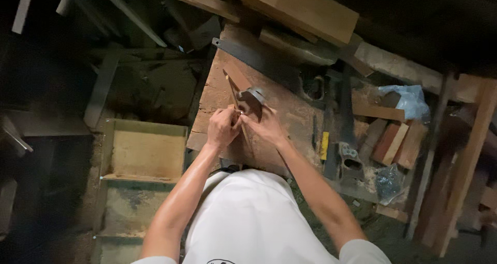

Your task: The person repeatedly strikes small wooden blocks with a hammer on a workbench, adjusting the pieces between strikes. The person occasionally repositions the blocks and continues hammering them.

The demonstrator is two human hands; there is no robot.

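Thin wood strip [234,95] between both hands: pale, smooth. Workbench top [217,95] under them: rough, worn wood. Handsaw blade [253,59] beyond the hands: dull metal (matt). Bag [411,99] far right: glossy plastic.

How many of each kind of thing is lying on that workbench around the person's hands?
Hand saws: 1, the long saw
Thin wooden sticks: 1, held by the left hand and right hand
Reddish wood blocks: 2, block and block
Plastic bags: 2, blue bag and clear bag
Yellow tools: 1, yellow tool
Total: 7
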